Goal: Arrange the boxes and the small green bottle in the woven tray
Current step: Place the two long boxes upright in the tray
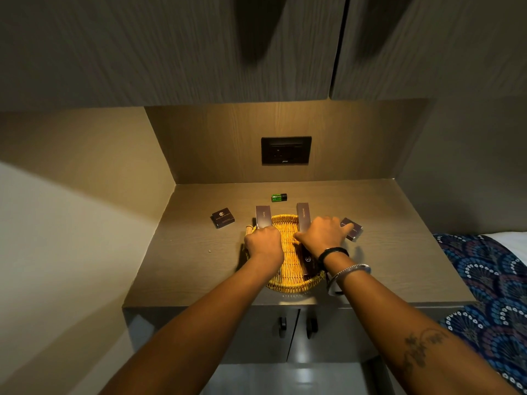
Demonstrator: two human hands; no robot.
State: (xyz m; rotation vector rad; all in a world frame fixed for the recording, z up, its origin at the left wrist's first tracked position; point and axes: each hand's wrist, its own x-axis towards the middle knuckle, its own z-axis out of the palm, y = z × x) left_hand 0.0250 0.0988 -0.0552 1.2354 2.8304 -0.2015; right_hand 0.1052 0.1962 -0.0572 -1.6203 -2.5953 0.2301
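A yellow woven tray (291,277) sits on the counter near its front edge. Two long dark boxes lie lengthwise in it, their far ends sticking over the rim: the left long box (263,215) and the right long box (303,215). My left hand (263,242) is closed on the left one, my right hand (323,233) grips the right one. A small square dark box (222,217) lies on the counter left of the tray. Another small dark box (353,229) lies right of it, by my right fingers. The small green bottle (279,197) lies on its side behind the tray.
The counter (185,252) sits in a niche with a wall on the left and a black socket plate (286,150) on the back panel. Cabinet doors hang overhead. A patterned blue bed cover (484,280) is at the right. Cupboard door handles (296,326) show below the counter front.
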